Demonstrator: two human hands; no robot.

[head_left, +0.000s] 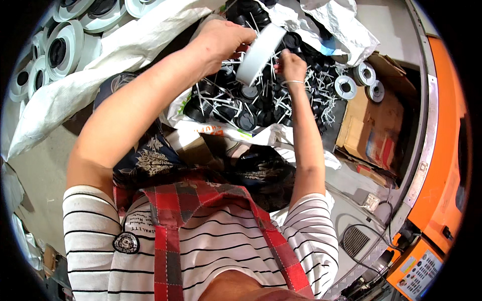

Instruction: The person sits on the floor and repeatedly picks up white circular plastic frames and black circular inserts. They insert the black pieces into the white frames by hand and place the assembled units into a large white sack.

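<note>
- Above the lap, over an open white sack: white plastic ring [260,52], disc-shaped, held on edge. Its broad face is tilted toward the person's right and its rim runs diagonally from upper right to lower left; the long axis follows that diagonal.
- Left hand [221,37]: fingers curled over the ring's upper-left rim, gripping it, apparently to steady it clear of the heap.
- Right hand [290,65]: fingers pinched shut at the ring's lower-right edge; whether on the ring itself or on a small part cannot be told.
- Heap of black round caps with white sprue sticks [241,103]: lying loose in the white sack [346,27], directly beneath both hands, within easy reach.
- Finished white-and-black rings [63,47]: stacked at upper left, apart from the heap.
- Cardboard box [371,130]: right of the sack, three small rings on top.
</note>
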